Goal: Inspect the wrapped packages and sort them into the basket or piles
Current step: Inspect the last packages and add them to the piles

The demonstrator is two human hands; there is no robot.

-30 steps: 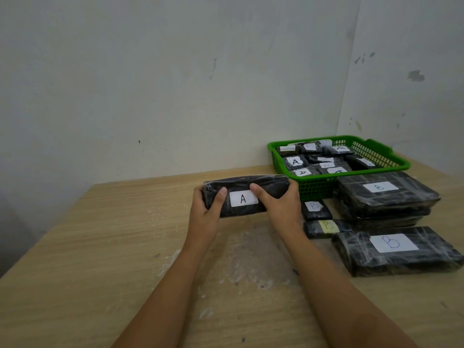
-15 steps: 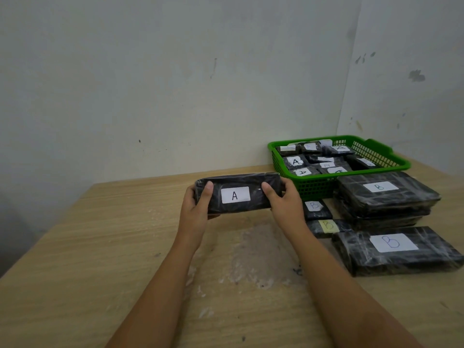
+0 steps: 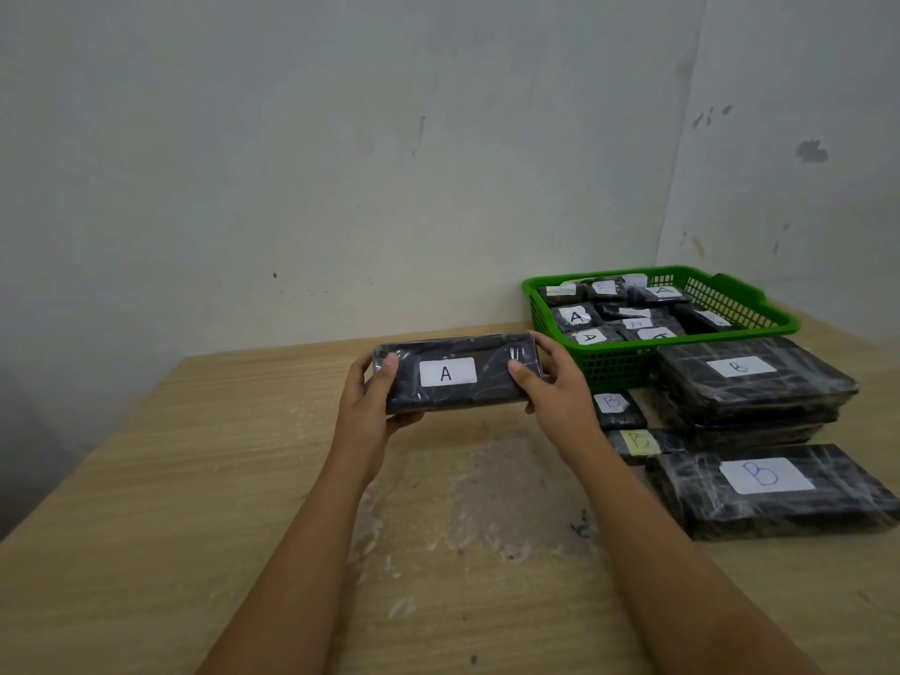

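A long black wrapped package (image 3: pixel 492 353) with a white label marked A is held above the table, label facing me. My left hand (image 3: pixel 375 406) grips its left end, thumb on the front. My right hand (image 3: pixel 555 397) grips its right end the same way. A green basket (image 3: pixel 730 297) at the back right holds several small black packages, some labelled A. Right of my hands lie packages labelled B: a stack of large ones (image 3: pixel 750 382), another large one (image 3: pixel 774 494) nearer me, and two small ones (image 3: pixel 618 409) (image 3: pixel 643 443).
The wooden table (image 3: pixel 195 479) has a worn pale patch in the middle. White walls meet in a corner behind the basket. The table's left edge drops off at the far left.
Both hands have lifted the A package slightly, shifted it left and turned its label more squarely toward me. The basket and B piles have not moved.
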